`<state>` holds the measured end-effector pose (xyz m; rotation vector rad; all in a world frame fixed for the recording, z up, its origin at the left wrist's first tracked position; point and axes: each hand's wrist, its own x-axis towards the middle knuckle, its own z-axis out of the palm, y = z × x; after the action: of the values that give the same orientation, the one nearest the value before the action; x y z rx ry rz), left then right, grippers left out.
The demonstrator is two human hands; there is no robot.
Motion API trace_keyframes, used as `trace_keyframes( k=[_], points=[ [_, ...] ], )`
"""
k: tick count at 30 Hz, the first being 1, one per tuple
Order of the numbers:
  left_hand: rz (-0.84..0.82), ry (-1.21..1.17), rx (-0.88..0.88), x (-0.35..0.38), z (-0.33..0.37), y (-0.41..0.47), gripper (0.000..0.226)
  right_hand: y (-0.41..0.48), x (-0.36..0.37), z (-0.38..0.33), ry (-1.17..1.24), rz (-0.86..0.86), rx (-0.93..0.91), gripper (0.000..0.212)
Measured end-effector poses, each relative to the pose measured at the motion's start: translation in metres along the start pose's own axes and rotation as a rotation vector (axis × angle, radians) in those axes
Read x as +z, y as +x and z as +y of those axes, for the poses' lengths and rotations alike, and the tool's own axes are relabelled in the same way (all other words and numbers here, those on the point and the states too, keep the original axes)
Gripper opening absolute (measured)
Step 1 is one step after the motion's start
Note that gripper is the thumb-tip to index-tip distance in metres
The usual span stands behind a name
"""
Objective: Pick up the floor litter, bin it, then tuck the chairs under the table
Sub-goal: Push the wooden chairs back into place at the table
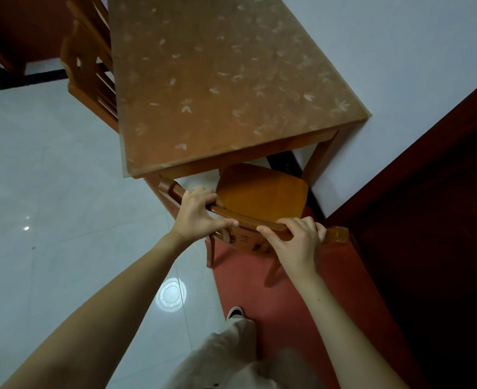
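the floor [49, 178] was pale glossy tile, with a round lamp reflection [172, 295] shining on it (ringed, quite bright). a red strip [259, 290] ran beside a dark reddish panel [442, 220] on the right. the wall [386, 51] was plain white; a black band [43, 77] crossed the far floor.

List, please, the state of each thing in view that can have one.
Near chair: seat partly under the table, not fully tucked.
Left hand: fingers curled round the near chair's top rail.
Right hand: grips the same rail.
Far chair: back close against the table's edge.
Table: covered with a patterned mat.
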<state>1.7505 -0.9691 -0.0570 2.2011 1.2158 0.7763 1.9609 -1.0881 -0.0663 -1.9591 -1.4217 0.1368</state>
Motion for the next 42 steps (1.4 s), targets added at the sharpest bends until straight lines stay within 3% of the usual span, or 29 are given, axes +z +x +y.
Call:
trace_keyframes(
  k=[10, 13, 15, 20, 38, 42],
  points=[
    [0.066, -0.012, -0.056, 0.004, 0.003, -0.007, 0.06, 0.006, 0.001, 0.006, 0.098, 0.014, -0.015, 0.044],
    [0.115, -0.022, -0.092, 0.013, 0.008, -0.016, 0.06, 0.013, -0.015, -0.005, 0.127, -0.019, -0.076, 0.055],
    [0.142, -0.03, -0.114, 0.023, 0.013, -0.022, 0.058, 0.018, -0.027, -0.006, 0.188, -0.226, -0.071, 0.069],
    [0.136, -0.016, -0.174, 0.063, 0.027, -0.032, 0.053, 0.022, -0.017, 0.068, 0.115, -0.225, -0.085, 0.048],
    [0.218, 0.079, -0.339, 0.147, 0.099, 0.005, 0.055, 0.106, -0.057, 0.156, 0.081, -0.424, -0.181, 0.054],
    [0.186, 0.102, -0.396, 0.166, 0.115, 0.02, 0.055, 0.134, -0.071, 0.174, 0.042, -0.556, -0.108, 0.037]
  ],
)
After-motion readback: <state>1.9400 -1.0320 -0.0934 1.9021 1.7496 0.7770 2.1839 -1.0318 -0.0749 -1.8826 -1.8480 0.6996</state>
